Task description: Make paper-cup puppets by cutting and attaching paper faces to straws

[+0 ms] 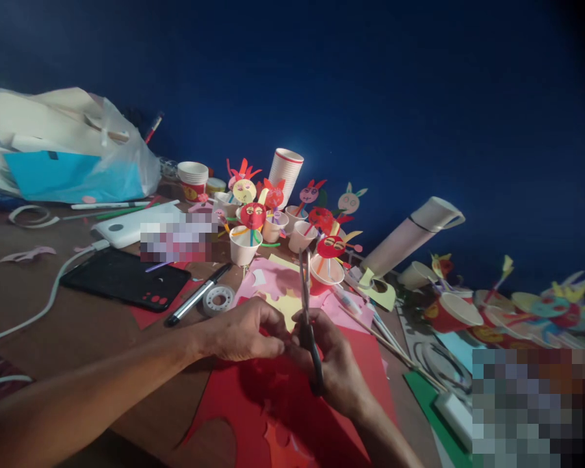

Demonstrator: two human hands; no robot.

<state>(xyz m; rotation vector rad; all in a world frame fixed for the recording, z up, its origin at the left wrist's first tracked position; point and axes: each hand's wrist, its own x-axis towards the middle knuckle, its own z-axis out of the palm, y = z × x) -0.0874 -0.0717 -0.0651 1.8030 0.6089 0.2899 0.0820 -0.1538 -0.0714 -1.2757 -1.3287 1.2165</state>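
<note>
My right hand [338,364] is closed around a pair of scissors [305,286], whose blades point up and away from me. Its fingertips meet those of my left hand [246,331], which is pinched closed; what it grips is too small or hidden to make out. Under both hands lies a large red paper sheet [346,416] with a curved cut-out at its lower left. Orange-red paper scraps [280,445] rest on it near me. Just beyond my fingers are a yellow paper piece [280,305] and pink paper [246,279].
Paper cups [246,250] with paper-face figures stand behind my hands. A stack of cups [286,170] leans at the back. Tape roll [219,299], marker [197,296], black phone [127,276] and white power bank [136,224] lie left. A thermos [407,237] and more cups [453,315] are right.
</note>
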